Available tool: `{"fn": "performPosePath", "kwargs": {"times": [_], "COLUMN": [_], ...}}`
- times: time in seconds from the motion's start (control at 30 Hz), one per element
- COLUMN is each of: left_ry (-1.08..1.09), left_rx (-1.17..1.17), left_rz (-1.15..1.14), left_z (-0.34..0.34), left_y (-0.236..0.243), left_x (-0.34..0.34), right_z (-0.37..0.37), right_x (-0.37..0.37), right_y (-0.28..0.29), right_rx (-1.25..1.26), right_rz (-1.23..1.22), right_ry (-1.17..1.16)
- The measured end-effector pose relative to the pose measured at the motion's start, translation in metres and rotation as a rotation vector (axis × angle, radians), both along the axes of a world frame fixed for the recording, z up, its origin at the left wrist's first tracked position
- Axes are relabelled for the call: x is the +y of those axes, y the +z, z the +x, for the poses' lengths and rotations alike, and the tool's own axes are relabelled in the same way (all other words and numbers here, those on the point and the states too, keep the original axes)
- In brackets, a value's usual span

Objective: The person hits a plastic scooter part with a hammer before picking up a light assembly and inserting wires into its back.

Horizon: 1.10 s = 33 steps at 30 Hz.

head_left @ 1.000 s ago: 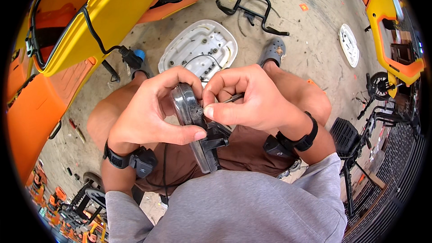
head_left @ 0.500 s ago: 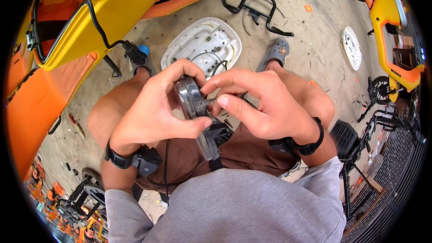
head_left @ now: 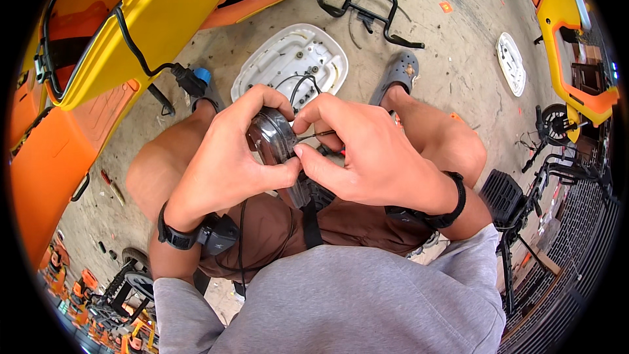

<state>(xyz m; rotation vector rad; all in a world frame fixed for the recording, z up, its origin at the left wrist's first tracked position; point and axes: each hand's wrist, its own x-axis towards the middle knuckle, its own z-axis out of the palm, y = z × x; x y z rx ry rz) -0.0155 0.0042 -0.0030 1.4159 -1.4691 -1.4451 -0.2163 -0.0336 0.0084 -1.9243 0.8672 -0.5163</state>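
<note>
Over my lap, my left hand (head_left: 226,157) is curled around a glossy dark, rounded plastic housing (head_left: 272,132), lamp-like in look, with thumb and fingers on opposite sides. My right hand (head_left: 373,151) is closed just right of it, its thumb and forefinger close against the housing's side. Between those fingers runs the thin dark shaft (head_left: 320,134) of what looks like a screwdriver, its tip at the housing. Most of its handle is hidden by the right hand. Below, the clear lower part of the housing rests near my brown shorts.
A white plastic shell (head_left: 334,59) with small hardware and a cable lies on the floor ahead. Beyond it is a black tubular bracket (head_left: 393,16). A yellow and orange vehicle body (head_left: 157,19) stands close at left. Another white shell (head_left: 511,65) lies right.
The right hand has shifted its grip, and a thin shaft now shows between its fingers. The housing has turned slightly and moved up and left within the left hand.
</note>
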Motion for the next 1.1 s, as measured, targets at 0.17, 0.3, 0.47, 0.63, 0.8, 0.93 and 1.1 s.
{"fn": "performPosePath", "kwargs": {"times": [0.17,0.3,0.47,0.63,0.8,0.93,1.1], "left_ry": [0.008,-0.003,-0.023,-0.029,-0.054,-0.004,0.062], "left_rx": [-0.04,-0.049,-0.157,-0.183,-0.238,-0.194,-0.116], "left_rz": [-0.036,-0.011,-0.152,-0.116,-0.191,-0.141,-0.196], "left_z": [0.0,0.0,0.001,-0.002,-0.003,-0.006,-0.007], "left_y": [0.0,0.002,-0.004,-0.004,-0.006,0.0,-0.008], "left_x": [0.0,-0.001,-0.001,0.0,0.001,0.001,0.005], "right_z": [-0.001,0.001,0.001,0.001,0.002,0.007,0.008], "right_x": [0.0,0.002,0.001,0.003,0.003,0.003,0.004], "right_y": [-0.001,-0.011,-0.019,-0.019,-0.017,-0.024,-0.019], "right_rx": [0.045,-0.066,-0.079,-0.032,0.008,-0.075,-0.028], "right_rz": [-0.087,-0.194,-0.307,-0.32,-0.251,-0.236,-0.225], "right_ry": [0.003,-0.068,-0.053,-0.044,-0.081,-0.151,-0.18]}}
